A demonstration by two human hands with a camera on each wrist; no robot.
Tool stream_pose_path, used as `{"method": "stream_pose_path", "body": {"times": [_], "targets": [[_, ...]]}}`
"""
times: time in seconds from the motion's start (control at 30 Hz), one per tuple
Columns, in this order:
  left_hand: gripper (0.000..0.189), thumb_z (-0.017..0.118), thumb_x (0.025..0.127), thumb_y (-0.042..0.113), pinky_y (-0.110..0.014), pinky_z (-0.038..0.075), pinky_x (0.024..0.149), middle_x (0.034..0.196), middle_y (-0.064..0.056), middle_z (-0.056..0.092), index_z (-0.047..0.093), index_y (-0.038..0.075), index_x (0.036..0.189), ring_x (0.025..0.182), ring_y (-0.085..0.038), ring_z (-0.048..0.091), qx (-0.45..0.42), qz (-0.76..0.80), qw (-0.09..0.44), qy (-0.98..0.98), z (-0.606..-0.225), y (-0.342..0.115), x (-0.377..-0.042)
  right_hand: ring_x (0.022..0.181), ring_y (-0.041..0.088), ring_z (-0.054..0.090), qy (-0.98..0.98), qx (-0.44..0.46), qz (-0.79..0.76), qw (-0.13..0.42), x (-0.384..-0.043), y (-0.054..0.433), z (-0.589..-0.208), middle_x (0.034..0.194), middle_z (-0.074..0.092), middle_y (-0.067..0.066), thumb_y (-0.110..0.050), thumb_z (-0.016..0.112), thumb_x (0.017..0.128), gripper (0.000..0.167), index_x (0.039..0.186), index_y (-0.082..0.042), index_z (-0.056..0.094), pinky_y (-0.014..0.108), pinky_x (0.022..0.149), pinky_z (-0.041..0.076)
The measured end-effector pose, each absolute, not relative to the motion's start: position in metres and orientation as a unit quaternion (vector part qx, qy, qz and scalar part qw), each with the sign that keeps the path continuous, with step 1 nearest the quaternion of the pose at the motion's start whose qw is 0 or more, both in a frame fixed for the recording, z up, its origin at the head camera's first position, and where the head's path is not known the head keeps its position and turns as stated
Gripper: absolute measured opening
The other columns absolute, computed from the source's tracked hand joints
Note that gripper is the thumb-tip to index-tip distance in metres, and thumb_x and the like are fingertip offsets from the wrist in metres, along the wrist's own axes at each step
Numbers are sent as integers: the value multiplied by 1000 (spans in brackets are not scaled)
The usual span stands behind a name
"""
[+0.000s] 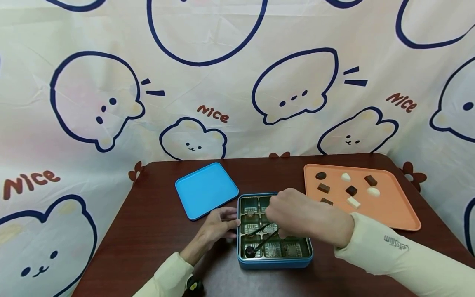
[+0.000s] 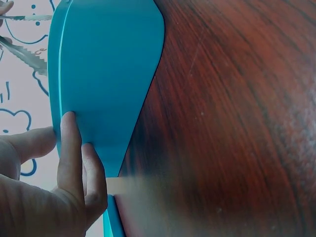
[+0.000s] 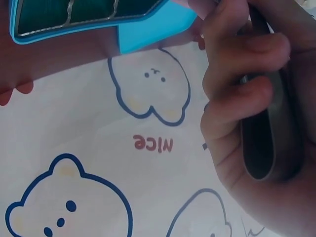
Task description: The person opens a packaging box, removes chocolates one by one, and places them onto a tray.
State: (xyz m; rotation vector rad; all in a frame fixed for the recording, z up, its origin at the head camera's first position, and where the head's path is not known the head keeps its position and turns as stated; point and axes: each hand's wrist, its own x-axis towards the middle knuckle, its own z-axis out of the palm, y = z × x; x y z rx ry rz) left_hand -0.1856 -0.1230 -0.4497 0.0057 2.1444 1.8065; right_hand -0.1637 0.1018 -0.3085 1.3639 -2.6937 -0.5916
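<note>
A blue tin (image 1: 274, 264) with a metallic divided insert stands on the table. My left hand (image 1: 220, 222) steadies its left side, fingertips (image 2: 70, 123) against the outer wall and thumb at the rim. My right hand (image 1: 293, 212) is above the tin's right part and grips a pair of metal tongs (image 1: 268, 241), whose bent end (image 3: 261, 143) shows in the right wrist view. The tongs' arms are spread, one reaching a dark round chocolate (image 1: 250, 251) in the front left compartment. Serrated tong tips (image 2: 32, 59) show over the rim in the left wrist view. My right hand hides the tin's back right compartments.
An orange tray (image 1: 393, 206) at the right carries several dark, brown and white chocolates, including a dark oval one (image 1: 320, 175). Behind the tin to the left lies a flat blue lid or tray (image 1: 206, 190). A printed cloth (image 1: 237, 90) hangs behind the brown table (image 1: 148, 231).
</note>
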Motion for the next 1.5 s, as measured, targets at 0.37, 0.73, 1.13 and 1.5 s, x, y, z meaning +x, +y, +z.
{"method": "stream_pose_path", "body": {"times": [0.37,0.73,1.13,1.5], "targets": [[49,67,94,3,-41,63,66,128,-26,59,50,-9,138,98,-22,67,-4,633,165,756,-450,-123,-186,47,9,32,-870,437,-227,8,-165,90,-322,53,41,-6,-49,85,74,42,59,-20,58,22,42,27],[50,67,94,4,-40,63,66,128,-25,59,50,-8,138,97,-21,67,-5,633,167,756,-451,-124,-187,49,8,35,-871,435,-229,-6,-167,80,-331,57,50,-7,-36,85,75,32,61,-21,60,23,43,33],[48,66,94,4,-40,63,68,128,-25,58,51,-8,138,97,-23,68,2,637,171,752,-448,-124,-185,52,9,50,-876,415,-243,-43,-168,70,-341,61,57,-7,-54,88,67,36,71,-22,70,23,48,47],[48,67,94,5,-41,63,68,128,-25,59,50,-8,138,97,-23,68,4,636,171,753,-450,-123,-186,52,8,48,-879,415,-229,-55,-168,66,-345,62,56,-6,-49,89,69,32,73,-22,72,22,45,45]]}}
